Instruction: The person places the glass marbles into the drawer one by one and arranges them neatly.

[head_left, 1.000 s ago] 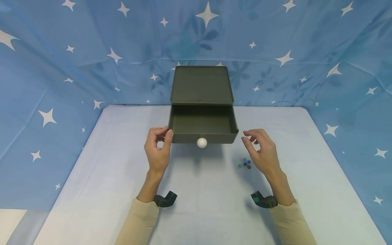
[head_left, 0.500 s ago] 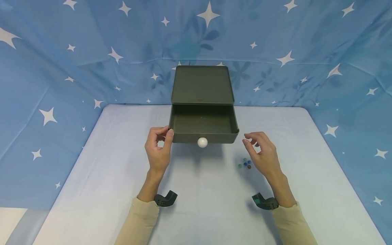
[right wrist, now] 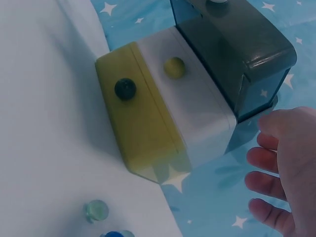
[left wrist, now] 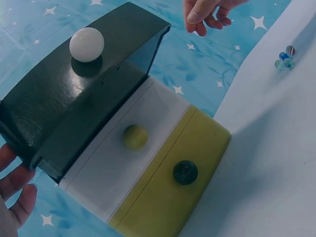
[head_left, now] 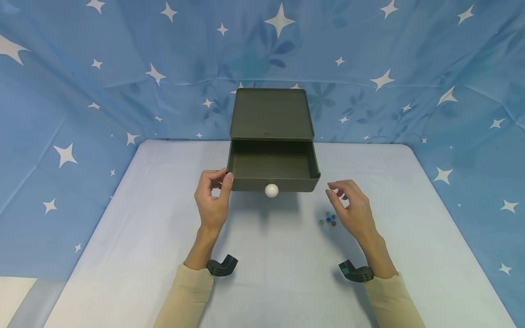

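A small chest of drawers has a dark green top and its dark green upper drawer pulled out, with a white round knob on the front. Nothing lies on the visible drawer floor. My left hand pinches the drawer's front left corner between thumb and fingers. My right hand hovers off the drawer's right side, fingers loosely bent, holding nothing. Below and left of it, several glass marbles, green, blue and brown, lie clustered on the white table.
Under the dark drawer, the left wrist view shows a closed white drawer with a yellow knob and a closed yellow drawer with a dark knob. A blue star-patterned cloth hangs behind and beside the white table.
My right hand has drawn back slightly towards me, away from the drawer's right corner. My left hand keeps its hold; drawer and marbles stay put.
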